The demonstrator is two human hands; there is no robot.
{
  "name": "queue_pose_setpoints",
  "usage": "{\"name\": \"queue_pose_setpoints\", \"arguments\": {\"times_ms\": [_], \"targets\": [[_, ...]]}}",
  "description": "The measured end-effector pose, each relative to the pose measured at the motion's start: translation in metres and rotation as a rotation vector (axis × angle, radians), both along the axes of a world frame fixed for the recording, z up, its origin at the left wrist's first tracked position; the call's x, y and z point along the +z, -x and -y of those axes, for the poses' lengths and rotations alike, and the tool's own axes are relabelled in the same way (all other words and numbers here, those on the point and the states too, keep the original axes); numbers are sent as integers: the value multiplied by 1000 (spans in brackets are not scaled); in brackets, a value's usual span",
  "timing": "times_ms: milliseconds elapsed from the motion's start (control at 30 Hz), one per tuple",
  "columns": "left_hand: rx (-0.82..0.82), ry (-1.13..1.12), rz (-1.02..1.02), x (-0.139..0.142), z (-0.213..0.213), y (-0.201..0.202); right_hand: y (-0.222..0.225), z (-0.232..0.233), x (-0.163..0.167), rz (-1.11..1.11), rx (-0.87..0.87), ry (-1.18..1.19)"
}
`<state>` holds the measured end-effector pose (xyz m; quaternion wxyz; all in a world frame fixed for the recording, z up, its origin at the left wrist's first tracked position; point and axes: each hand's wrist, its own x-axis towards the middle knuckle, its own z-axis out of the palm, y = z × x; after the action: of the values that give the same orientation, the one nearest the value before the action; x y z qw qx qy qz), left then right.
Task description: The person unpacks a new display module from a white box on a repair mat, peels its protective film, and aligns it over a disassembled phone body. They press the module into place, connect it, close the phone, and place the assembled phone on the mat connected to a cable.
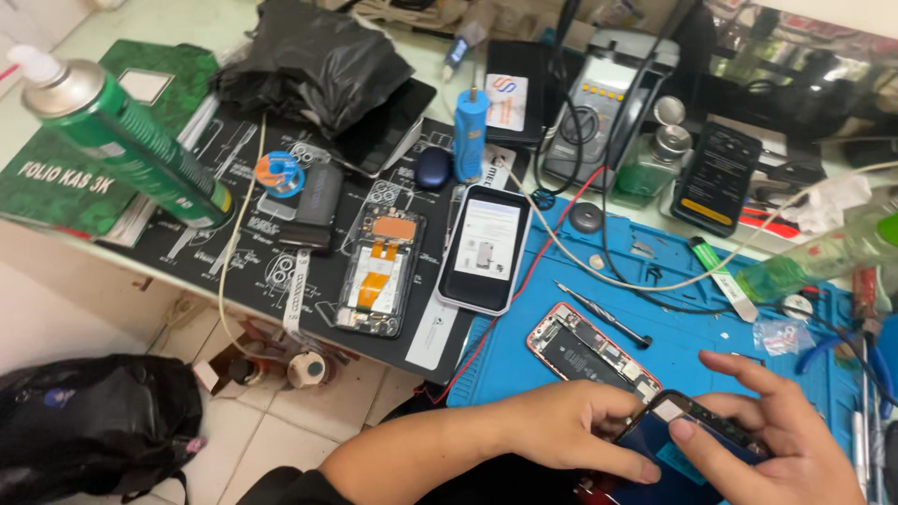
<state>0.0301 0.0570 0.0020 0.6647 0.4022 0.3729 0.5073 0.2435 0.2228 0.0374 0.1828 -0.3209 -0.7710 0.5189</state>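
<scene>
The detached phone screen (697,440) sat at the bottom edge of the view, held just above the near edge of the blue repair mat (524,360) and close beside the opened red phone body (591,352) lying on that mat. It looked thin and unsupported in the middle, so uneven pressure from the two grips could have flexed or cracked it; any ribbon cable joining it to the body, which the view did not show, could have torn if it were lifted away. A slip could also have dropped it off the mat's near edge. The left hand (571,425) came in from the lower left, wrist low, fingers curled together and pinching the screen's left edge. The right hand (781,435) arched over from the right, fingers bent and slightly spread, thumb and forefinger pressed on the top corner. A screwdriver (603,314) lay just behind the body
</scene>
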Motion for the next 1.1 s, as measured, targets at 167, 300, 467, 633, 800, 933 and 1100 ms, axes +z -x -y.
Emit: {"name": "queue_pose_setpoints", "arguments": {"times_ms": [167, 300, 467, 633, 800, 933, 1100], "targets": [[91, -212, 312, 6, 7, -8, -10, -4, -16, -205, 46, 128], [274, -197, 304, 13, 11, -8, -18, 6, -41, -362, 89, 219], [398, -123, 294, 22, 8, -7, -29, 24, -62, -181, -125, 94], [328, -188, 424, 24, 14, 2, -30, 26, -50, -222, -230, 138], [243, -154, 249, 28, 14, 35, -23, 29, 0, 11, -237, 45], [116, -172, -72, 41, 6, 53, -1, 29, 43, 109, 47, -412], [251, -115, -323, 52, 16, 70, 10, 42, 61, -95, -71, -186]]}}
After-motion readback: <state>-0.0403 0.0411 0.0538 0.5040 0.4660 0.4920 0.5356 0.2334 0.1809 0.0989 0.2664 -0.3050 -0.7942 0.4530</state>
